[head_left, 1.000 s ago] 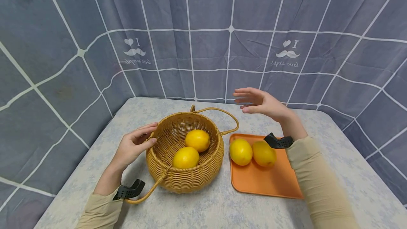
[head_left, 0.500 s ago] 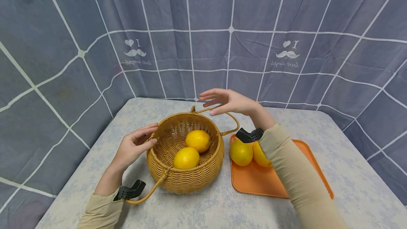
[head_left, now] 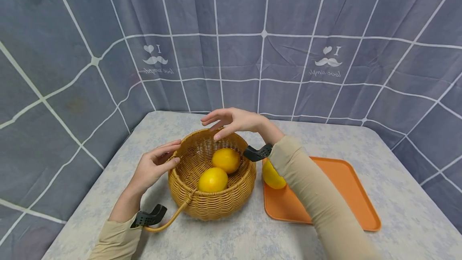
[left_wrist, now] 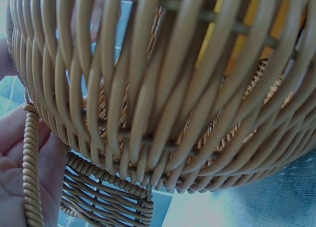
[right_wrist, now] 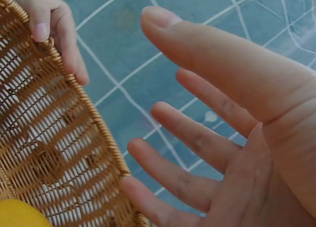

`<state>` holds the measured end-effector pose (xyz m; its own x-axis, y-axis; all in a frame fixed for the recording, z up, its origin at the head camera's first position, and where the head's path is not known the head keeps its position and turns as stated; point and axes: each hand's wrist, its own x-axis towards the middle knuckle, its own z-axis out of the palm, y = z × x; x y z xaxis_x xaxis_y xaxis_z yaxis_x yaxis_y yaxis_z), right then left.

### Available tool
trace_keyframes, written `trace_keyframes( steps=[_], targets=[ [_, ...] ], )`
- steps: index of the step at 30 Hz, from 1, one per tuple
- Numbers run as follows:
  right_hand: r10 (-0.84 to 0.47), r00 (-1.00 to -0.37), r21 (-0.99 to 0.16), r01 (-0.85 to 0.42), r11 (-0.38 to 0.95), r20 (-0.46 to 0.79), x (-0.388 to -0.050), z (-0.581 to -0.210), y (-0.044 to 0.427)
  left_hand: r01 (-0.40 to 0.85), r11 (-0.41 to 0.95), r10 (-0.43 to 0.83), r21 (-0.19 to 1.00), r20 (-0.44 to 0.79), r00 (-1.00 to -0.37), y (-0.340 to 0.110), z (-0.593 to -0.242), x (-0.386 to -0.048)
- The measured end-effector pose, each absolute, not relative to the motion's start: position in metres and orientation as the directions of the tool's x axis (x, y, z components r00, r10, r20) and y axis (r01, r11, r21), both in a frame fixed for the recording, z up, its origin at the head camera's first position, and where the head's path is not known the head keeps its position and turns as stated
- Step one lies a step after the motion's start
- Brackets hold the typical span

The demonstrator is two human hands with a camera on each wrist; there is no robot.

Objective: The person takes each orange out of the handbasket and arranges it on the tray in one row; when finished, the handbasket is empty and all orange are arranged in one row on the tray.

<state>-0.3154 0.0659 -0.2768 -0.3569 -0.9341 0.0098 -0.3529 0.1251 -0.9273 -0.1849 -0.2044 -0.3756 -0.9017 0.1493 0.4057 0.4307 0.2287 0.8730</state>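
A round wicker basket [head_left: 213, 208] stands on the table, with two yellow lemons, one [head_left: 213, 179] nearer and one [head_left: 226, 160] farther back. My left hand [head_left: 149, 167] holds its left rim, thumb on the inside and fingers outside. Woven strands of the basket [left_wrist: 163, 89] fill the left wrist view. Over the back rim hovers my right hand [head_left: 234, 121], fingers spread and loosely bent, holding nothing. In the right wrist view that hand [right_wrist: 222, 153] has a bare palm beside the basket rim [right_wrist: 101, 126]. It hides much of the back handle in the head view.
Right of the basket lies an orange tray [head_left: 335, 171] with a lemon [head_left: 273, 175] on it, partly covered by my right sleeve [head_left: 310, 187]. The front handle [head_left: 173, 218] hangs outward near my left wrist. A grey checked curtain [head_left: 238, 59] closes off the back and sides.
My right hand has moved left from above the tray's far side to above the basket's back rim. Its sleeve now hides the tray's second lemon. My left hand keeps its hold.
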Motion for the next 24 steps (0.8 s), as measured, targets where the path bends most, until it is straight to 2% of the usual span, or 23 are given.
trace_keyframes(
  steps=[9, 19, 24],
  targets=[
    [-0.95, -0.288, -0.92, -0.325, 0.219, -0.125, -0.322, -0.29, 0.046, 0.428, 0.229, 0.155, 0.874, 0.402, -0.903, -0.205, -0.375, -0.185],
    [-0.953, -0.235, -0.928, -0.272, 0.253, -0.19, -0.326, -0.311, 0.034, 0.413, 0.235, 0.146, 0.88, 0.389, -0.91, -0.206, -0.376, -0.184],
    [-0.959, -0.176, -0.935, -0.239, 0.261, -0.222, -0.327, -0.32, 0.031, 0.419, 0.245, 0.153, 0.874, 0.392, -0.907, -0.205, -0.375, -0.185]
  ],
)
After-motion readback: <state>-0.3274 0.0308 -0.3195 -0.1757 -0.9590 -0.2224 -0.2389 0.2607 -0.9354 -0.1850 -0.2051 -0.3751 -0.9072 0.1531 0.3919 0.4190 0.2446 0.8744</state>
